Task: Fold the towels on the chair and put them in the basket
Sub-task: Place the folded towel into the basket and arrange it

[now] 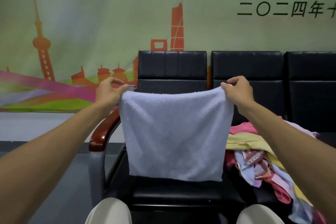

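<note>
Towel (174, 132) nubby matt terry cloth; chair (172, 67) smooth leatherette; armrest (103, 132) glossy wood.

Our left hand (109, 90) and right hand (237, 90) are raised ahead, well apart. Each pinches a top corner of the towel (174, 132).

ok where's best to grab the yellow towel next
Likely the exposed left edge of the yellow towel, from above and the left: it lies open atop the pile there, its right part hidden behind the right forearm. The left hand and right hand pinch the blue towel.

towel (175, 132) over chair (172, 192) | towel pile (254, 151) right | banner (91, 23) behind
</note>
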Demonstrator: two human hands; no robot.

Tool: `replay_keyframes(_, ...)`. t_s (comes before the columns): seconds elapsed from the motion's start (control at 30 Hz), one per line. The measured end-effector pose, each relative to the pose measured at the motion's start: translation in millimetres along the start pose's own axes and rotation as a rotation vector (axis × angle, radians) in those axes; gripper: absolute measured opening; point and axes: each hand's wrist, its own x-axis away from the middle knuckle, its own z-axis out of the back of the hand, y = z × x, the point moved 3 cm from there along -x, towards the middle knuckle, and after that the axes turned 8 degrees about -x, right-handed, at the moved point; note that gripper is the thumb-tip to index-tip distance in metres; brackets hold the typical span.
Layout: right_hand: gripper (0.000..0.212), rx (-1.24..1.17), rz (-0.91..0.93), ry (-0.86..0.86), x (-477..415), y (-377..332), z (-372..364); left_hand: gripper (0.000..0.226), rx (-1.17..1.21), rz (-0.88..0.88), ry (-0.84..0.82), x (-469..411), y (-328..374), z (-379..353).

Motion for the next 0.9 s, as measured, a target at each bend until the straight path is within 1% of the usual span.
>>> replay_keyframes(0.07, 0.043, -0.161, -0.087, -0.015, 1.5, 2.5, -2.0, 0.018, 0.183, 0.169, 0.033, 3.8, -5.0, -0.1)
replay_keyframes(0.13, 0.05, -0.318, -0.137, -0.087, 5.8, 1.4, -3.4, 0.022, 0.376, 0.321, 0.033, 8.3, -4.2, 0.3)
replay_keyframes(0.17, 0.051, -0.342, -0.134, -0.148, 6.3, 0.7, -4.0, 0.023, 0.462, 0.373, 0.001, 9.8, -3.1, 1.4)
replay_keyframes(0.2, 0.051, -0.309, -0.114, -0.221, 6.6, -0.6, -4.5, 0.023, 0.519, 0.392, -0.049, 11.3, -1.2, 3.1)
replay_keyframes(0.23, 0.051, -0.245, -0.089, -0.29, 7.1, -1.5, -4.3, 0.018, 0.52, 0.374, -0.113, 12.5, -0.2, 5.4)
replay_keyframes(0.27, 0.051, -0.163, -0.058, -0.347, 8.3, -2.8, -4.1, 0.016, 0.469, 0.329, -0.172, 14.5, 0.7, 8.4)
replay_keyframes(0.3, 0.049, -0.077, -0.029, -0.373, 9.2, -3.4, -4.2, 0.02, 0.368, 0.257, -0.199, 15.5, -0.1, 12.1)
replay_keyframes(0.33, 0.043, 0.018, 0.018, -0.366, 9.5, -3.8, -4.2, 0.025, 0.239, 0.168, -0.185, 17.1, -1.1, 15.9)
replay_keyframes(0.37, 0.033, 0.117, 0.082, -0.331, 9.3, -4.9, -5.1, 0.027, 0.08, 0.068, -0.139, 18.7, -1.4, 19.6)
replay_keyframes(0.43, 0.016, 0.255, 0.195, -0.232, 11.6, -8.3, -8.0, 0.025, -0.232, -0.122, -0.015, 24.3, 0.7, 23.1)
replay_keyframes(0.47, 0.014, 0.286, 0.233, -0.188, 12.7, -9.5, -10.1, 0.023, -0.318, -0.191, 0.036, 27.1, 2.5, 23.6)
replay_keyframes(0.5, 0.015, 0.296, 0.254, -0.157, 12.3, -8.9, -12.0, 0.021, -0.352, -0.233, 0.075, 28.0, 3.1, 24.2)
replay_keyframes(0.6, 0.017, 0.314, 0.27, -0.056, 13.6, -4.6, -11.6, 0.018, -0.338, -0.239, 0.113, 25.5, -0.6, 28.4)
replay_keyframes(0.67, 0.009, 0.402, 0.294, -0.03, 14.3, -0.2, -12.5, 0.018, -0.324, -0.203, 0.075, 26.7, -7.2, 28.3)
replay_keyframes(0.7, 0.007, 0.447, 0.298, -0.04, 16.9, 0.7, -12.9, 0.018, -0.311, -0.182, 0.052, 28.4, -9.8, 27.5)
replay_keyframes(0.73, 0.013, 0.466, 0.279, -0.059, 20.8, 1.0, -12.8, 0.018, -0.294, -0.162, 0.035, 30.6, -11.7, 26.9)
replay_keyframes(0.8, 0.019, 0.404, 0.24, -0.114, 28.6, 2.1, -11.4, 0.018, -0.257, -0.123, 0.006, 32.7, -15.9, 24.6)
replay_keyframes(0.9, 0.019, 0.3, 0.225, -0.171, 37.2, 0.2, -5.0, 0.019, -0.196, -0.037, -0.042, 30.5, -22.6, 20.9)
